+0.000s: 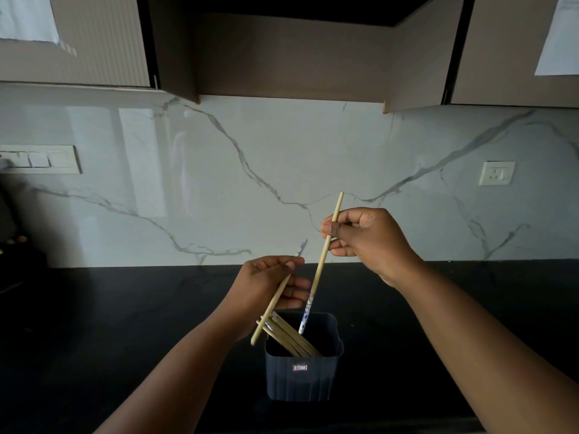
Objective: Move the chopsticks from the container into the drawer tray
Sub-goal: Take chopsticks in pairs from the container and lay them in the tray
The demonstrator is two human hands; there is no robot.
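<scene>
Marble-veined backsplash (282,170) rises behind a black desk (94,308), with brown wall cabinets (282,51) overhead and a switch plate (40,159) and socket (496,173) set into the wall. Near the front of the desk stands a dark blue ribbed container (302,371), and a bundle of pale wooden chopsticks (289,338) leans inside it against its left rim. The right hand (366,239) pinches one chopstick with a blue-and-white patterned end (322,261) in its upper part, between thumb and fingers; the patterned tip hangs just over the container's mouth. The left hand (266,289) has its fingers curled round another chopstick (275,300), slanted with its plain end down beside the container's left rim and its patterned tip blurred above the fingers. The drawer tray is not in view. These sticks look light, stiff and thin, so weight should be no trouble; the smooth shaft and glazed-looking end are likely slippery and prone to pivot in a two-finger pinch. A hold nearer the middle of the plain wooden part would probably steady each one, and gathering several side by side in a closed fist should carry them more securely than single picks.
</scene>
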